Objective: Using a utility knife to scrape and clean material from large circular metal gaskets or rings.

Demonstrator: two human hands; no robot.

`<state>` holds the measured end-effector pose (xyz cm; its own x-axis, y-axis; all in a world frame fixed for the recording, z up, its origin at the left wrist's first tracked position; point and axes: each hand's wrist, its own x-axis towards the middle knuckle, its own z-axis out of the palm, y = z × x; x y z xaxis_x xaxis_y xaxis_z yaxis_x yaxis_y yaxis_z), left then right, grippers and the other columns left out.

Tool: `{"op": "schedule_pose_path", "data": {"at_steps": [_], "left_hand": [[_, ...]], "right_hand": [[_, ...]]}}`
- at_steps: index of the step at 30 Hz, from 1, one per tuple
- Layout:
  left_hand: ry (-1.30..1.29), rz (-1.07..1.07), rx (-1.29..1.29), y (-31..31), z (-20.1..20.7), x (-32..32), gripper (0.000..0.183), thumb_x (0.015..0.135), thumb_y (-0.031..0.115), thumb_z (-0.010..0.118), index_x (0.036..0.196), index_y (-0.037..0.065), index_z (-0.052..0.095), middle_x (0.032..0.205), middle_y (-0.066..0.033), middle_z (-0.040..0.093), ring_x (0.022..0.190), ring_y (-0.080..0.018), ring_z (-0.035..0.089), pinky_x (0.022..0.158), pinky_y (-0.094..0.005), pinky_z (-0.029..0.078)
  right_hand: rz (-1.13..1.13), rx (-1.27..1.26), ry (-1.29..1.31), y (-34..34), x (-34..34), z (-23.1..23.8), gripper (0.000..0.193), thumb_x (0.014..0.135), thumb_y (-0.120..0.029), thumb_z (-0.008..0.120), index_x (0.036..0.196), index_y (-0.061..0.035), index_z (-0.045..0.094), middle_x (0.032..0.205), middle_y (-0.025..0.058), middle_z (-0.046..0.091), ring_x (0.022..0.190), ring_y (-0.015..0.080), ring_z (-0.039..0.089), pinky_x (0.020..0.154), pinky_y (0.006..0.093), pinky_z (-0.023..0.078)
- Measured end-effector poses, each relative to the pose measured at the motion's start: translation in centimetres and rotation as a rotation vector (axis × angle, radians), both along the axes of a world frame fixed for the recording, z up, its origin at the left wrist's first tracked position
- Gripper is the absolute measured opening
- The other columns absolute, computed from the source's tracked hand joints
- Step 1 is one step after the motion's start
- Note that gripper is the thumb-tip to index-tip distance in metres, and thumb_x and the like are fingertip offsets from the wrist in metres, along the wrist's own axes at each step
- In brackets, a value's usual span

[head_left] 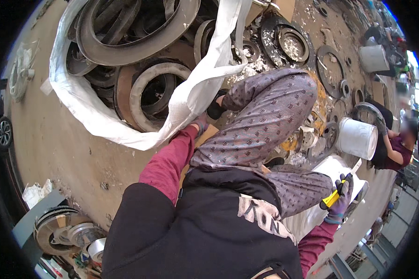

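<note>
My right hand (341,201), in a grey-purple glove, is wrapped round a utility knife (331,199) with a yellow and black handle. Its pale blade points up and to the right, beside a white bucket. At the lower edge of a large white woven sack (91,122), my gloved left hand (200,123) reaches down next to my knee. Its fingers are mostly hidden, so whether it grips the sack cannot be seen. Inside the sack lie several big round rings (137,95), dark and grey, loosely piled.
More flat rings (293,44) and pale scraps litter the ground ahead. At the right, a person (395,146) in a dark red top sits by a white bucket (357,138). Another white bucket (374,58) stands farther off. Stacked round parts (63,232) lie lower left; a car (3,132) is at far left.
</note>
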<state>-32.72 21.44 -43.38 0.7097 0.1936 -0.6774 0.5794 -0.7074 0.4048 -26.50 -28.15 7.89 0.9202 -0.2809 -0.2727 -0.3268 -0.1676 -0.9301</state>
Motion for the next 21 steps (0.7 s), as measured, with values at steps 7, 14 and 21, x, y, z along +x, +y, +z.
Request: {"op": "schedule_pose_path", "data": {"at_steps": [7,14,21], "left_hand": [[0.207,-0.122,-0.209,-0.1,9.8,4.4,0.057,0.077,0.041,0.064,0.117,0.002,0.057,0.123,-0.0196,0.058,0.115,-0.0373,0.055,0.098,-0.0437,0.044],[0.358,-0.286,-0.132,-1.0,9.5,5.7,0.052,0.086,0.040,0.056,0.127,0.007,0.055,0.136,-0.0153,0.050,0.121,-0.0375,0.051,0.099,-0.0440,0.044],[0.225,-0.269,-0.047,-0.7,-4.1,1.8,0.050,0.083,0.041,0.060,0.119,0.006,0.058,0.124,-0.0205,0.056,0.115,-0.0355,0.056,0.096,-0.0425,0.046]], "right_hand": [[-0.039,-0.053,0.028,1.4,0.3,1.4,0.046,0.097,-0.022,0.053,0.139,-0.0101,0.040,0.121,0.0080,0.058,0.086,0.0100,0.058,0.073,0.0240,0.050],[-0.044,-0.050,0.078,0.8,-0.2,0.6,0.047,0.098,-0.024,0.052,0.140,-0.0107,0.039,0.125,0.0086,0.056,0.089,0.0122,0.061,0.067,0.0224,0.049],[-0.016,-0.022,0.102,1.0,0.1,-0.2,0.048,0.098,-0.025,0.051,0.141,-0.0103,0.037,0.127,0.0087,0.055,0.096,0.0141,0.063,0.066,0.0213,0.050]]}}
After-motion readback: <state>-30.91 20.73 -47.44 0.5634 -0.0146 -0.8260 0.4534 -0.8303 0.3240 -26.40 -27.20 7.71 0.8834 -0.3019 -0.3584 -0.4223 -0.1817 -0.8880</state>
